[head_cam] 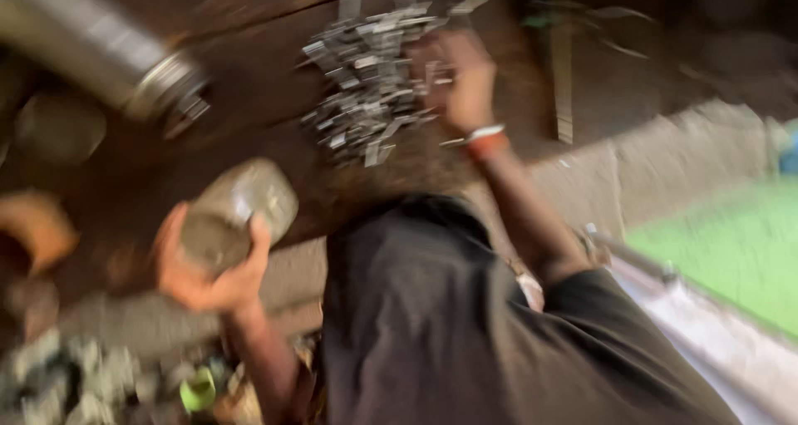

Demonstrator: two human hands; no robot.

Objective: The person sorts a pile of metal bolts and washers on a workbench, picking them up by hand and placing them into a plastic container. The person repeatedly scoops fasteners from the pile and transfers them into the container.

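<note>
Frame is motion-blurred, fine detail lost.

Far left: a shiny metal cylinder runs diagonally from the top-left corner, with a ringed end near the dark brown worktop. Below it, at the bottom-left, sits a blurred heap of grey scrap, with a small green object next to it.

Left hand: raised, grip closed around a grey lump. Fingers and thumb wrap its lower end. The lump is rounded, dull grey, rough-looking, with a lighter sheen on the upper side. It sticks out above the hand and sits over the front edge of the worktop. Stone or metal, cannot tell.

Centre: a pile of small flat metal pieces lies on the worktop. They are silvery strips, jumbled and overlapping. A dark garment fills the lower middle of the frame.

Right hand: arm stretched forward, hand at the right edge of the pile and touching it. Fingers look curled with a few strips at them, but the blur hides how far the grip is closed. White and red bands are on the wrist.

Right: a grey ledge, then a green surface at the far right.
</note>
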